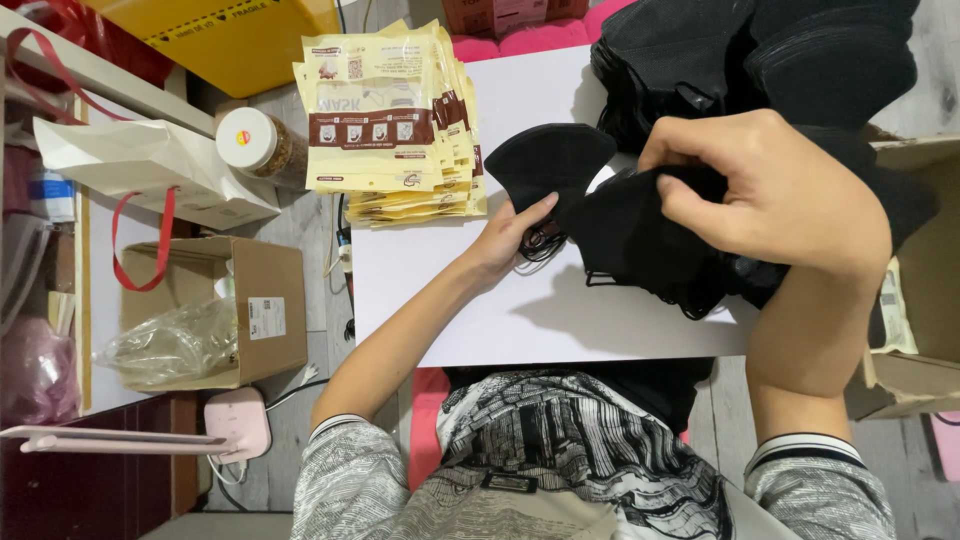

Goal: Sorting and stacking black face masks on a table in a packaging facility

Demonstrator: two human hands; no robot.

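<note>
My left hand [505, 238] pinches a single black face mask [548, 165] at its lower edge, by the ear loops, over the white table top [500, 300]. My right hand [775, 190] is closed on a bunch of black masks [650, 245] that rests on the table just right of the single mask. A large heap of more black masks [760, 55] lies at the table's far right. A stack of yellow and brown mask pouches [385, 125] sits at the table's far left corner.
An open cardboard box [265, 310] with a clear plastic bag stands on the floor at left. A white paper bag with red handles [150, 170], a white-lidded jar [255, 140], a yellow box [240, 35] and a pink lamp base [240, 420] are nearby. Another cardboard box [920, 270] stands at right.
</note>
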